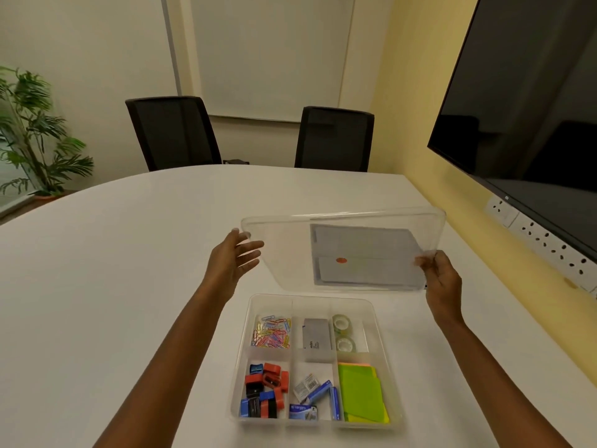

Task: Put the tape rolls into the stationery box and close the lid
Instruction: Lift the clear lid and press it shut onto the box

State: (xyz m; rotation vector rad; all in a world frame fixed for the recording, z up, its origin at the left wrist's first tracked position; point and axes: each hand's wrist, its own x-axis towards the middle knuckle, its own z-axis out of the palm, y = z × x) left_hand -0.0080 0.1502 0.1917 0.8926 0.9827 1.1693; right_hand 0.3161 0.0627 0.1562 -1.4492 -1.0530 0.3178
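Note:
The clear stationery box (239, 383) lies open on the white table in front of me, split into several compartments. Two clear tape rolls (343, 333) sit in its far right compartment, one behind the other. Above and beyond the box, the clear lid (284, 234) hangs tilted in the air, with a grey label and a red dot on it. My right hand (442, 279) pinches the lid's near right corner. My left hand (234, 257) is at the lid's left edge, fingers spread against it.
Other compartments hold coloured paper clips (272, 331), a grey pad, sharpeners (265, 392), staple boxes (315, 396) and green sticky notes (361, 392). Two black chairs (174, 130) stand past the table's far edge. A dark screen (523, 92) and wall sockets are on the right, a plant on the left.

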